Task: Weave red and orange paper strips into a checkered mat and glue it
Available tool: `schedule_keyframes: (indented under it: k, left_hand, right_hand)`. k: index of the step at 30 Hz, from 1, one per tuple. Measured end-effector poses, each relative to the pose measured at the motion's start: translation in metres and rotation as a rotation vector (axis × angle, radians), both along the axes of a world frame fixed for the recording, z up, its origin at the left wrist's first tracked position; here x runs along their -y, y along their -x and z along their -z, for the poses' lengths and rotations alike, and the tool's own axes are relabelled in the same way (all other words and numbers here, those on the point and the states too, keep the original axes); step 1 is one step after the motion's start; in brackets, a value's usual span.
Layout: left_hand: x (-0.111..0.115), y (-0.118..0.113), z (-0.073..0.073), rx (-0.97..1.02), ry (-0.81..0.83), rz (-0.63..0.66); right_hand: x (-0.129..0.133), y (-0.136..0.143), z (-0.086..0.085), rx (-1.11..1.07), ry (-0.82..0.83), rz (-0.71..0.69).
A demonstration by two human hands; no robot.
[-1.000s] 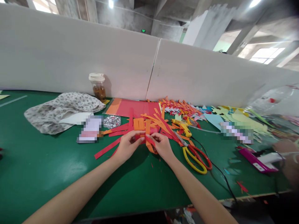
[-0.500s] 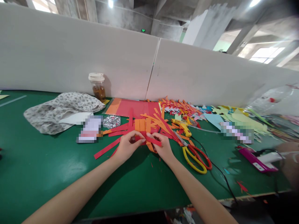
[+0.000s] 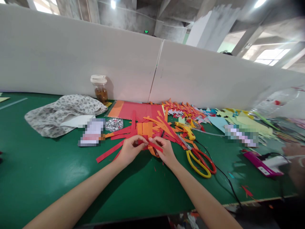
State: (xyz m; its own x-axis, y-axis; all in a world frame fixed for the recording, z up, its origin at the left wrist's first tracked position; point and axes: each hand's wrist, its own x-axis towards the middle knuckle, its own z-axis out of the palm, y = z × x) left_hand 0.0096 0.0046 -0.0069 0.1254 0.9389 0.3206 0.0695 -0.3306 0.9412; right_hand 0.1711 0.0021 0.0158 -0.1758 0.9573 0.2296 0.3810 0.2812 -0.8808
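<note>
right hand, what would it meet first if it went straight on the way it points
Probably the side-by-side orange strips just beyond the right hand, though depth is unclear.

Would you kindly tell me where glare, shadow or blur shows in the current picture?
Head view: pale glare on the table; same view: a shadow on the panel, right of the jar; same view: a co-worker's hand blurred at the right edge.

- Paper strips (image 3: 145, 128): red and orange
- Worktop (image 3: 71, 178): green
- Scissors (image 3: 192, 149): one yellow handle, one red
- Glue gun (image 3: 188, 130): yellow
- Cloth (image 3: 59, 110): off-white with grey speckles
- Cup lid (image 3: 98, 79): white
- Power strip (image 3: 257, 162): magenta
</note>
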Motion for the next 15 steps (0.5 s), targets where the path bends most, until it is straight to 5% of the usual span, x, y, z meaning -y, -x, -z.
schedule_keyframes:
  k: [8, 15]
  left_hand:
    - [0.0013, 0.0007, -0.0032, 0.025, 0.005, 0.016]
    - [-0.0079, 0.0035, -0.0034, 0.304, 0.099, -0.094]
  right_hand:
    - [-0.0027, 0.0000, 0.0048, 0.032, -0.041, 0.001]
    - [-0.0017, -0.0022, 0.0019, 0.190, -0.202, 0.008]
